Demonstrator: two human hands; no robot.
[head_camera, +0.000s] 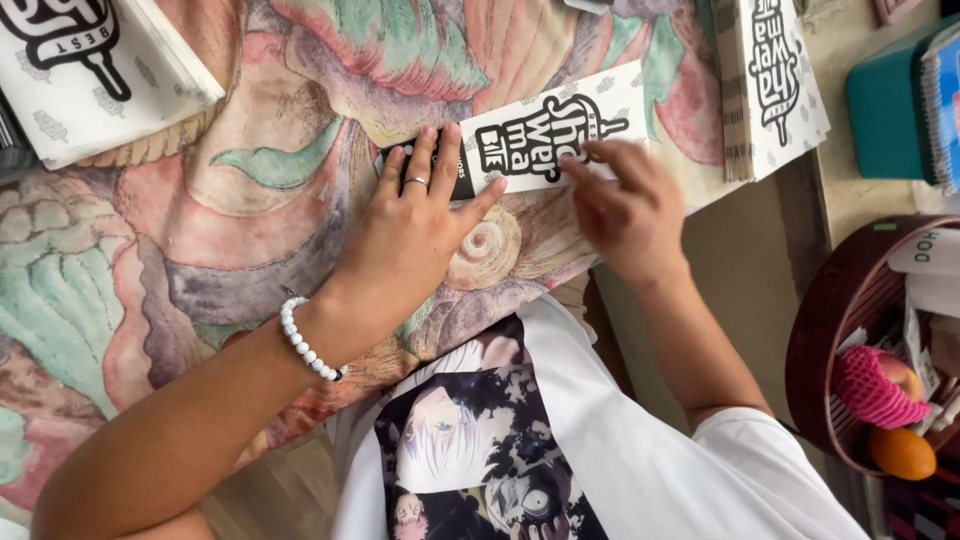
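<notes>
Two hands: both press one flat paper sleeve (545, 135).
Left hand (415, 225): fingers (425, 155) spread flat on its dark left end.
Right hand (625, 205): fingers (590, 175) bunched, on its near edge, mid-length.
Sleeve: long axis left-right, on patterned table (200, 230).

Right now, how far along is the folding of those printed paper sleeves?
Done: one folded stack sits at upper right, another stack at upper left. In hand: the left hand pins a flat white and black printed sleeve to the patterned cloth, while the right hand presses its lower edge. Left: no unfolded supply is visible, so the remaining count cannot be told.
</notes>
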